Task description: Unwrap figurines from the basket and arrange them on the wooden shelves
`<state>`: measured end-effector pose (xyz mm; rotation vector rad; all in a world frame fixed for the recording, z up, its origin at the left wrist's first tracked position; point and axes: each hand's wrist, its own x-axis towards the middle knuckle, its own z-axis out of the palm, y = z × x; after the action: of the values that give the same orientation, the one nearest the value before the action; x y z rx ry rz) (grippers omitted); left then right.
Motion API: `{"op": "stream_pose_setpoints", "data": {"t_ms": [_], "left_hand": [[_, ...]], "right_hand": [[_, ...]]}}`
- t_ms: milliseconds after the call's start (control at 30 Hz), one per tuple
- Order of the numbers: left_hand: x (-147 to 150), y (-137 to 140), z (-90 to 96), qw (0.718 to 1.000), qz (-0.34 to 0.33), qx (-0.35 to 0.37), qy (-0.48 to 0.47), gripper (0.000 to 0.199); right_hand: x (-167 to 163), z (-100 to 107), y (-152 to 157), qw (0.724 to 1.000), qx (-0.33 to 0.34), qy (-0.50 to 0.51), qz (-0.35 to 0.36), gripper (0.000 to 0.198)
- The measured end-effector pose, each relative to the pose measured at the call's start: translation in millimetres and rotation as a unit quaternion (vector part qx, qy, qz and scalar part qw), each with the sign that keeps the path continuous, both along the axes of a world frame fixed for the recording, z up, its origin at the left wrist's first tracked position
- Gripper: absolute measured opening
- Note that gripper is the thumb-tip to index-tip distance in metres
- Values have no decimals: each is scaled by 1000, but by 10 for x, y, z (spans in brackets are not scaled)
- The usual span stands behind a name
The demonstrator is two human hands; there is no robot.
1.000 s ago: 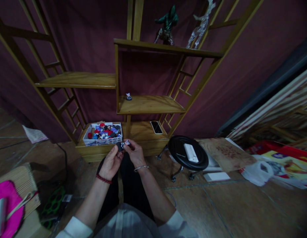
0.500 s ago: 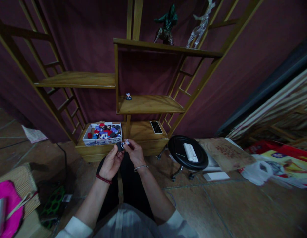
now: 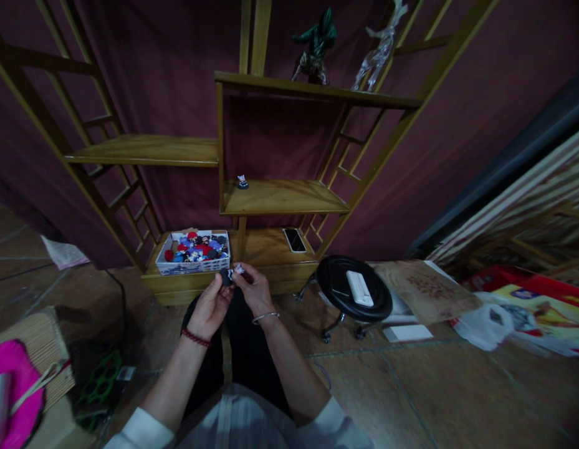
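While my forearms are stretching over my dark trousers (image 3: 258, 368), my left grip (image 3: 209, 310) is pinching the dark base of a tiny figurine (image 3: 231, 274) and my right grip (image 3: 256, 292) is holding its pale top, so yeah, both are grasping the one piece. It's tilting sideways between my fingertips, near the right end of a white box (image 3: 196, 268). That box is sitting on the bottom shelf (image 3: 262, 246) and holding a jumble of little figures (image 3: 196, 247), lots of red and blue. Another mini (image 3: 242, 182) is standing on the middle shelf (image 3: 284, 201) above. Off right, a phone (image 3: 295, 241) is lying near a black stool (image 3: 327, 284).
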<state>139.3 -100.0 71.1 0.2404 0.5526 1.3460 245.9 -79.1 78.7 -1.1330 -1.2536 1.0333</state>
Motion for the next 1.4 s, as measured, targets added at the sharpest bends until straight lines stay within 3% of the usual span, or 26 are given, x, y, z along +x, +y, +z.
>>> {"op": "stream_pose_setpoints", "data": {"t_ms": [1400], "left_hand": [[-7, 4, -25, 1000, -7, -30, 0, 15]], "right_hand": [[32, 5, -37, 1000, 13, -1, 17, 27]]}}
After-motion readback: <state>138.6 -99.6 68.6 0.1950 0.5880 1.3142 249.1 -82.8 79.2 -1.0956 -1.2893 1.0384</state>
